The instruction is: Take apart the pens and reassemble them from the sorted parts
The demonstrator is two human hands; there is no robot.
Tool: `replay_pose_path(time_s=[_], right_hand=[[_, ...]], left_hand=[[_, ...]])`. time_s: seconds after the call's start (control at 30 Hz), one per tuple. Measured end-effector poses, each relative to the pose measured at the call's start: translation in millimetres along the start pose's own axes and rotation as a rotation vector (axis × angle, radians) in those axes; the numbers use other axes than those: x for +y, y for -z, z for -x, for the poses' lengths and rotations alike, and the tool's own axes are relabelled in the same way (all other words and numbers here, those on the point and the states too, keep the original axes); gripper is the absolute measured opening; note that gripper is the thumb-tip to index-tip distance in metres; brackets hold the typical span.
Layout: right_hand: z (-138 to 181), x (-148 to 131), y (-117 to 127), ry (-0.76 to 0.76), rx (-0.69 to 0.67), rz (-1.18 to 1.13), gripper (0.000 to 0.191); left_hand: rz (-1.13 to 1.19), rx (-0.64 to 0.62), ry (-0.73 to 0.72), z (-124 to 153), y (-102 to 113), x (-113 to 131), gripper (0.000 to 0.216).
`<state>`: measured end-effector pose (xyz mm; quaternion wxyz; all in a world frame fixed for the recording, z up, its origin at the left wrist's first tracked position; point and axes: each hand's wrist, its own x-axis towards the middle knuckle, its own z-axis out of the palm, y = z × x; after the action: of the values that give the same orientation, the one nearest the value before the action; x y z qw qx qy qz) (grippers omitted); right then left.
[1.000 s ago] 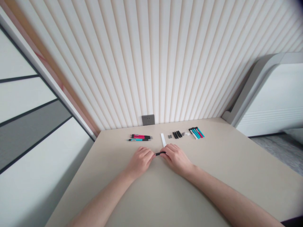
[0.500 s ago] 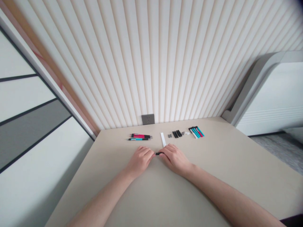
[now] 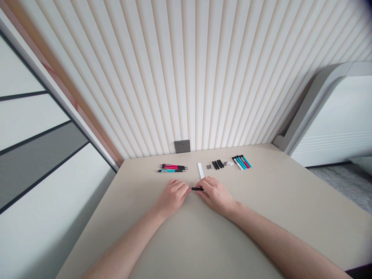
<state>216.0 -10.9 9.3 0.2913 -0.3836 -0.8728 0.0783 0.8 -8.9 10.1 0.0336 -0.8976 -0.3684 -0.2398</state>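
Observation:
Between my two hands, low over the table, lies a slim black pen grip (image 3: pixel 197 189), held level. My left hand (image 3: pixel 173 195) pinches its left end, and those fingertips hide what sits there. My right hand (image 3: pixel 215 194) is closed about the right end with thumb and fingers. Just behind the right fingers are thin white pen refills (image 3: pixel 200 169), their near ends partly covered by that hand. Beyond my left hand lie finished-looking pens, a blue pen (image 3: pixel 171 171) in front of red pens (image 3: pixel 173 167).
Farther back on the beige table (image 3: pixel 145 240) lie small grey springs (image 3: pixel 209 167), several black grips (image 3: pixel 217 164), tiny metal pieces (image 3: pixel 225 164), clear bits (image 3: pixel 230 163) and coloured pen barrels (image 3: pixel 241 162). A ribbed wall with a socket (image 3: pixel 182 146) bounds the back.
The fingers of my right hand have shifted slightly, and more of the black pen grip shows between the hands. My left hand stays in place.

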Motion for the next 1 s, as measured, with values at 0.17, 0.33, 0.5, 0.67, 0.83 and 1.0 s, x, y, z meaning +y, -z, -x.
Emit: replay_pose_path(time_s=[0.17,0.33,0.5,0.67,0.83,1.0], right_hand=[[-2,9,4,0.005,0.059,0.022,0.013],[-4,43,16,-0.198,0.188,0.211,0.023],[-6,78,20,-0.415,0.139,0.397,0.026],[-12,87,11,-0.468,0.077,0.463,0.026],[-18,84,4,-0.413,0.043,0.472,0.028],[-18,83,3,-0.438,0.021,0.489,0.027]], left_hand=[[0.001,0.013,0.043,0,0,0,0.024],[0.015,0.018,0.056,0,2,1,0.024],[0.025,0.016,0.054,0,2,1,0.024],[0.017,0.001,0.054,0,1,1,0.023],[0.016,-0.009,0.055,0,1,1,0.024],[0.018,-0.018,0.06,0,0,2,0.023]])
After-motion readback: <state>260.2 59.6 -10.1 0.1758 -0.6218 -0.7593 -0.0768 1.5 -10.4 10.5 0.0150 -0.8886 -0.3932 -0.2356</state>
